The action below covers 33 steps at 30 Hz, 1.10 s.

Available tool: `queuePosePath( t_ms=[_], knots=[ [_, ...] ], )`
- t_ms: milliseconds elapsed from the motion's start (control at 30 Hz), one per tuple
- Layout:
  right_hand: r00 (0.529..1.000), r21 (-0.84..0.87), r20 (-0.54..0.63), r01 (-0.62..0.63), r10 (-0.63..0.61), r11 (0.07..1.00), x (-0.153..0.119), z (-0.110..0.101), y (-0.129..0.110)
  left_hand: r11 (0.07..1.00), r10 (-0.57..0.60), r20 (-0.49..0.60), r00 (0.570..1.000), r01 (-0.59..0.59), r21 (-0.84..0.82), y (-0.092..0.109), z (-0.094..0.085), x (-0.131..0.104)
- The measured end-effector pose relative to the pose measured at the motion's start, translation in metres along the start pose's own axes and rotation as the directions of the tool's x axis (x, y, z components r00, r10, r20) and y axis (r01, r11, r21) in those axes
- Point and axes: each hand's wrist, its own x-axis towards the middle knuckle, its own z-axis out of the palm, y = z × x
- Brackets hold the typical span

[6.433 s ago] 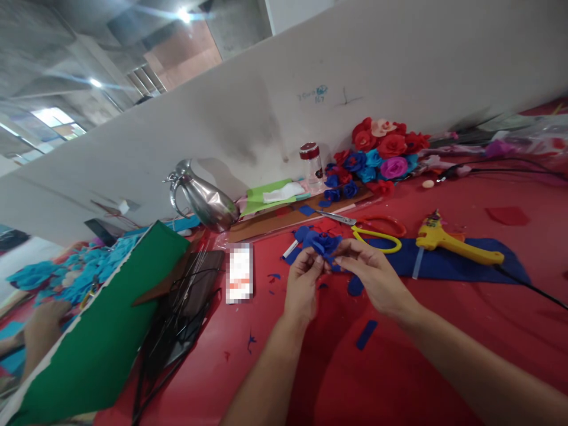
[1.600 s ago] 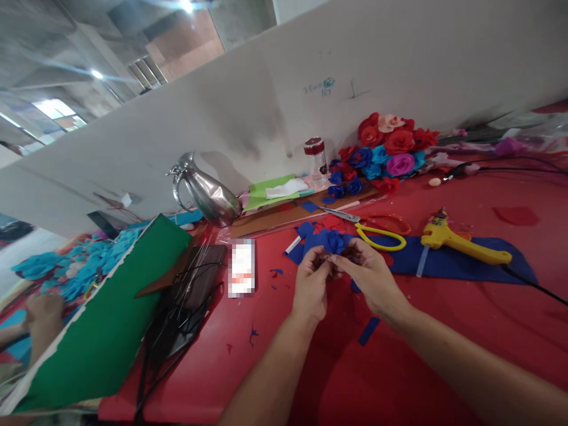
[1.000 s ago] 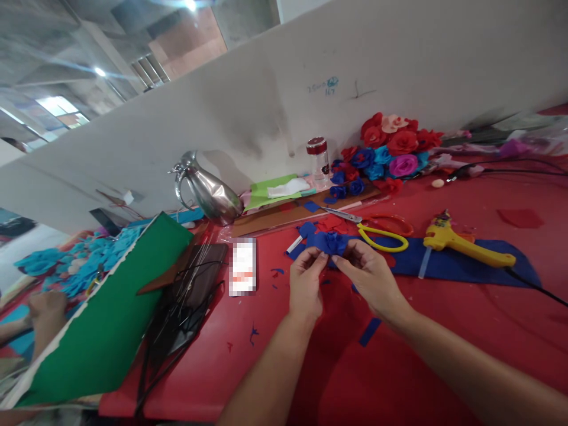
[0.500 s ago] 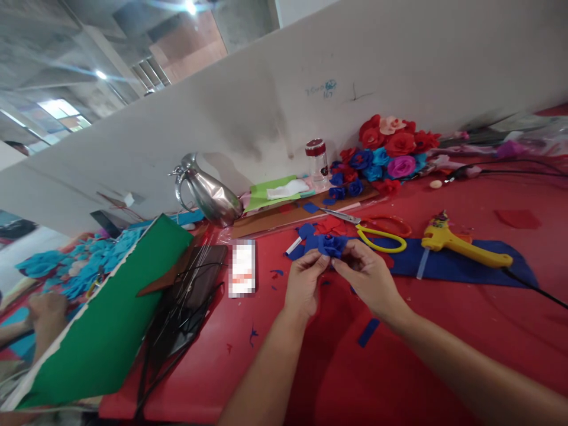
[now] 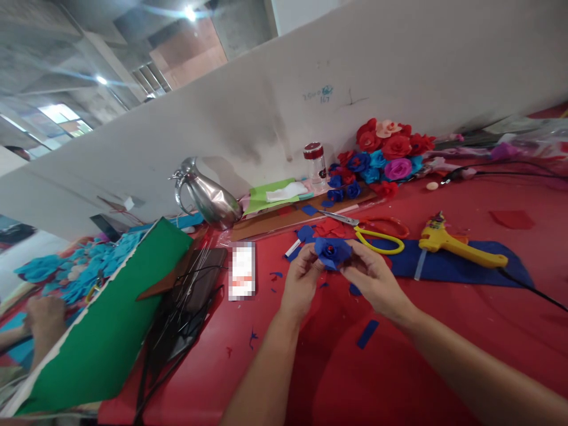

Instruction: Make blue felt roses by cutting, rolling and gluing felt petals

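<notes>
Between my two hands is a blue paper flower [image 5: 332,253], its face turned up with a small red spot at the centre. My left hand [image 5: 302,281] pinches its left edge. On the other side my right hand [image 5: 373,278] grips the right edge, fingers partly hidden behind the petals. Just beyond the hands lie blue paper pieces [image 5: 305,233] and red paper pieces [image 5: 331,227]. Scissors [image 5: 379,241] with yellow and red handles rest right of these. A yellow glue gun [image 5: 461,245] lies on a strip of blue paper [image 5: 517,269].
Several finished paper flowers [image 5: 397,148] are heaped at the back, beside a lidded glass jar [image 5: 315,165]. A metal jug [image 5: 210,198] stands by the partition. Left are a blurred white rectangle [image 5: 242,269], a green board [image 5: 110,325] and a co-worker's hand [image 5: 47,319].
The blue flower has been tipped so that its open face and red centre now show. My hands have shifted slightly around it, and the camera view has moved a little.
</notes>
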Motion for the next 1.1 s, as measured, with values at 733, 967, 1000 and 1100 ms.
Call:
queuePosePath(
  t_ms=[733,967,1000,1100],
  knots=[
    [0.938,0.090,0.076,-0.344,0.338,0.935,0.010,-0.017,-0.028,0.949,-0.117,0.266,0.957,0.029,0.313,0.020,-0.010,0.001],
    [0.963,-0.038,0.192,-0.184,0.188,0.982,0.010,-0.022,-0.030,0.947,-0.265,0.248,0.932,0.204,0.248,0.008,-0.014,-0.001],
    [0.964,-0.034,0.196,-0.176,0.179,0.984,0.011,-0.022,-0.030,0.946,-0.286,0.239,0.928,0.235,0.221,0.005,-0.015,-0.001],
    [0.971,0.001,0.189,-0.150,0.147,0.989,0.011,-0.022,-0.029,0.940,-0.339,0.216,0.915,0.320,0.122,0.001,-0.014,-0.002]
  ],
)
